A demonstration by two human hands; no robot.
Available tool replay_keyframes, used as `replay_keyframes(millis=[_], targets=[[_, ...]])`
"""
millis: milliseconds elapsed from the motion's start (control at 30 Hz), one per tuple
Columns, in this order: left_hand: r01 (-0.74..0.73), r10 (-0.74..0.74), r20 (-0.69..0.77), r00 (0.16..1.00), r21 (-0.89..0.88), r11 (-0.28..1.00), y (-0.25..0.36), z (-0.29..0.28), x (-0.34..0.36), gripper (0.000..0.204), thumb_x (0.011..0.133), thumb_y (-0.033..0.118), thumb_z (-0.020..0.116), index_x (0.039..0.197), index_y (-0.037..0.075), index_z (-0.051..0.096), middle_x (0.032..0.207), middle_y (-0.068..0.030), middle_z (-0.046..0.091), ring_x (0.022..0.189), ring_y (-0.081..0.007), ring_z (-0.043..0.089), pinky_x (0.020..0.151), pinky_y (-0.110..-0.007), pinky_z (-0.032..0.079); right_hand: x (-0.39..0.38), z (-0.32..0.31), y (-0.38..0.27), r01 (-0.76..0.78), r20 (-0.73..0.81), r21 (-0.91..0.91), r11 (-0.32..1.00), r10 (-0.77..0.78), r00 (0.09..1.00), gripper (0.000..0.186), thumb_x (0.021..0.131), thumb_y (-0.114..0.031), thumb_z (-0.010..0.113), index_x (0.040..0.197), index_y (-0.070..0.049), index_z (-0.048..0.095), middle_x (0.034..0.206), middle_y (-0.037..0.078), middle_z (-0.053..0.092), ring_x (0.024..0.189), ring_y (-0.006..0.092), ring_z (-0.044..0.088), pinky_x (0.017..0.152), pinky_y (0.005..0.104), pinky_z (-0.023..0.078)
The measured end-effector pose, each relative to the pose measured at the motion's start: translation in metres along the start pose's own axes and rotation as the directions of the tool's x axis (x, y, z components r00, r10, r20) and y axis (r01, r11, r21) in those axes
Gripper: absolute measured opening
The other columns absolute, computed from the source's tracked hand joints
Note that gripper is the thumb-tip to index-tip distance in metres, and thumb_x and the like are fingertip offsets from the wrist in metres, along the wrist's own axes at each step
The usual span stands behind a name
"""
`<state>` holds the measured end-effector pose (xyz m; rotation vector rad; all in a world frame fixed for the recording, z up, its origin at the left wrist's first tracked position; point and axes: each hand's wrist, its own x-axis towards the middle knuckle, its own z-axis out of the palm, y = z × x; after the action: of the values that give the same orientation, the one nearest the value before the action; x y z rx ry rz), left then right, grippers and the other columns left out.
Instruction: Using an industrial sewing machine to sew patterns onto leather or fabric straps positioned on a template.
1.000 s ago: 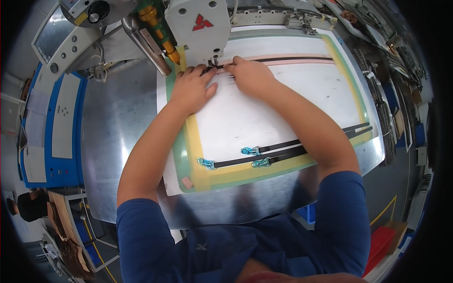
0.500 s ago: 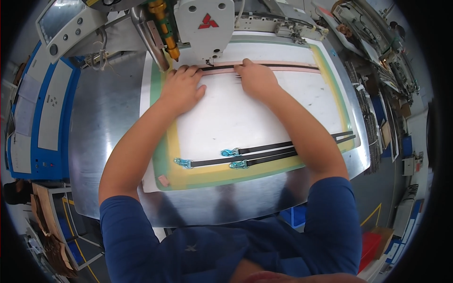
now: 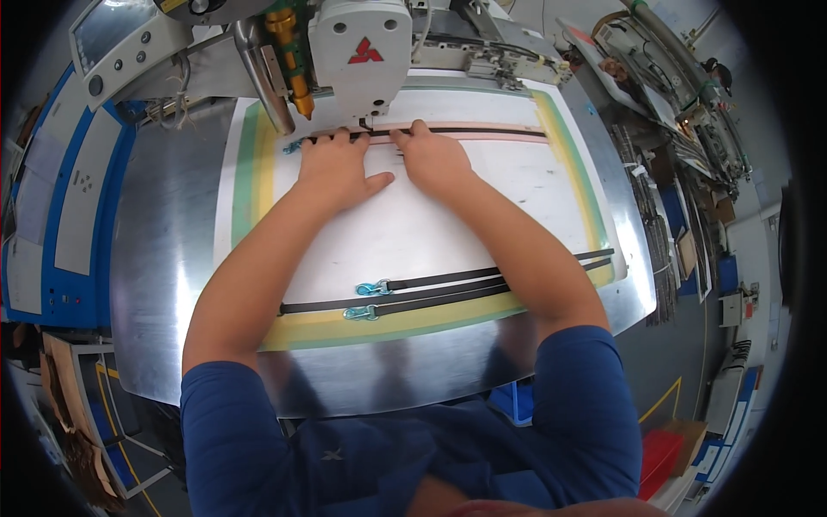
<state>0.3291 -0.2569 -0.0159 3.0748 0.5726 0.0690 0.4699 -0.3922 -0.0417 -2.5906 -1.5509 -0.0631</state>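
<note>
A black strap (image 3: pixel 495 132) runs across a pink-edged strip (image 3: pixel 517 138) near the far side of a white board (image 3: pixel 457 215), below the sewing machine head (image 3: pixel 360 60). My left hand (image 3: pixel 334 168) lies on the strap with fingers spread and thumb out. Just beyond its fingers is a blue-wrapped metal clasp (image 3: pixel 293 147). My right hand (image 3: pixel 435 162), fingers drawn together, grips the strap right of the needle area; its fingertips are partly hidden. Nearer me lie several more black straps (image 3: pixel 448 279), two showing blue-wrapped clasps (image 3: pixel 373 288); my left forearm covers one strap's left end.
Yellow and green tape borders the board, which rests on a shiny metal table (image 3: pixel 172 250). A metal tube (image 3: pixel 263 82) and a brass-coloured fitting (image 3: pixel 297 95) hang left of the machine head. A control panel (image 3: pixel 116 39) stands far left; a blue cabinet (image 3: pixel 69 207) is beside the table.
The board and its straps have shifted left under the machine, and both hands moved slightly left with them. The far strap's clasp now shows left of my left hand. The view shifted a little too.
</note>
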Motion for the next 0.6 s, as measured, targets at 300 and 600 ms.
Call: replay_keyframes(millis=[300, 600], targets=[[0.008, -0.008, 0.034, 0.999, 0.003, 1.0, -0.007, 0.009, 0.007, 0.079, 0.089, 0.064, 0.069, 0.145, 0.008, 0.061, 0.142, -0.0211, 0.06, 0.132, -0.0391, 0.057, 0.112, -0.053, 0.039, -0.023, -0.023, 0.056, -0.147, 0.076, -0.042, 0.988, 0.15, 0.986, 0.051, 0.096, -0.004, 0.053, 0.145, -0.015, 0.062, 0.129, 0.017, 0.061, 0.111, 0.0362, 0.071, 0.093, 0.0468, 0.06], [0.045, -0.045, 0.009, 0.999, 0.017, 0.999, 0.011, 0.003, 0.004, 0.084, 0.09, 0.068, 0.066, 0.151, 0.011, 0.057, 0.145, -0.0229, 0.056, 0.136, -0.0389, 0.053, 0.115, -0.051, 0.037, -0.018, -0.019, 0.053, -0.124, 0.085, -0.009, 0.992, 0.125, 0.989, 0.051, 0.096, -0.003, 0.053, 0.145, -0.012, 0.061, 0.128, 0.018, 0.061, 0.113, 0.035, 0.07, 0.093, 0.0465, 0.06]])
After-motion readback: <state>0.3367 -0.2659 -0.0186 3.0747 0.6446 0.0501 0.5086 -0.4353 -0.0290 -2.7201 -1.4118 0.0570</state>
